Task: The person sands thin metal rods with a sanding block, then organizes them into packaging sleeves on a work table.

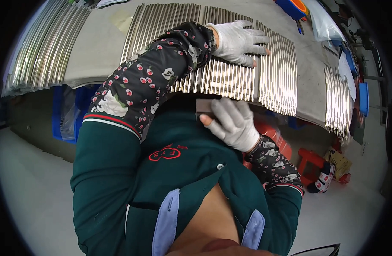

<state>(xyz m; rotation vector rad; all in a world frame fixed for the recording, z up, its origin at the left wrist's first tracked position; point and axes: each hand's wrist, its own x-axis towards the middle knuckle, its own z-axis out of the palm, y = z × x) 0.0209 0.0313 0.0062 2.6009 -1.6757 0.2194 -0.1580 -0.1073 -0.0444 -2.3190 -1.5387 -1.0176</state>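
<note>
Slim, shiny metal rods lie side by side in several rows on the table, their near ends at the front edge. My left hand, in a white glove with bare fingertips showing, rests flat across the rods with its fingers spread. Just below their near ends, in front of my body, my right hand is gloved the same way. Its fingers and thumb are closed on a grey-brown rectangular block, partly hidden by the hand. Whether the block touches the rod ends, I cannot tell.
More rods lie at the far left, and a smaller group at the right. Under the table stands a blue bin. A red stool is at the lower right. A clear plastic bag lies at the back right.
</note>
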